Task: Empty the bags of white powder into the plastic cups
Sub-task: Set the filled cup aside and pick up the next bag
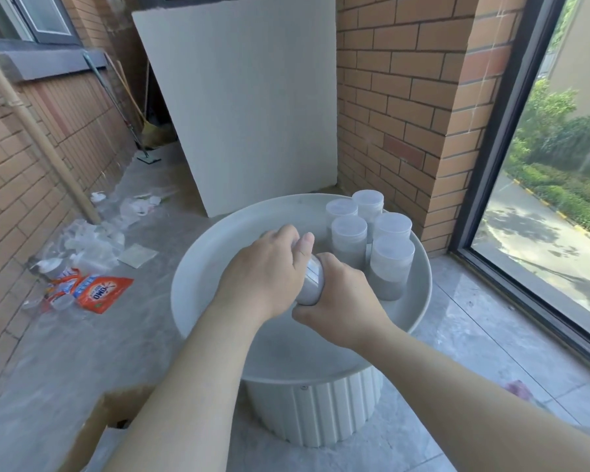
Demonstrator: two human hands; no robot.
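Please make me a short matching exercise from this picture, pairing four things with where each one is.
Things:
1. left hand
2. right hand
3. lidded cups
4. orange packet

Places:
A. lying on the floor by the brick wall
B. grouped at the table's right edge
C. gripping the container's near end
D. over the container's far end

Pairs: 1-D, 2-C, 3-B, 4-A

Both hands (266,267) (338,294) clasp cup (312,281) over round table (191,267).
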